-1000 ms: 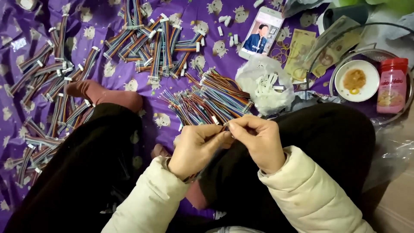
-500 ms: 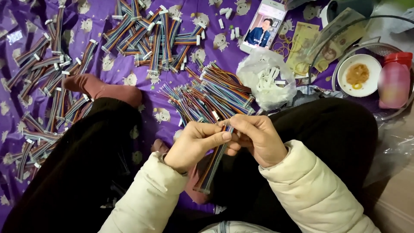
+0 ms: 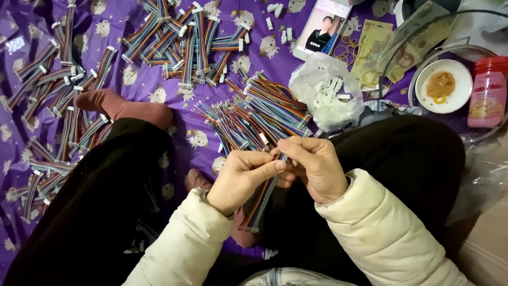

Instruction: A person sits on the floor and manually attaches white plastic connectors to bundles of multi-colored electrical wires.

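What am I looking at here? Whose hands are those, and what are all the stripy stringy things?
A person wears a camera on their head, so you look down just as they do, at their own lap. The left hand and right hand come out of cream puffy sleeves. Together they pinch a flat rainbow cable, a strip of thin coloured wires that hangs down between the legs. On the purple cloth lie many more: a loose wire heap and cables with white plugs. A clear bag of white plugs sits beside a phone, some banknotes, a small white dish and a pink jar.
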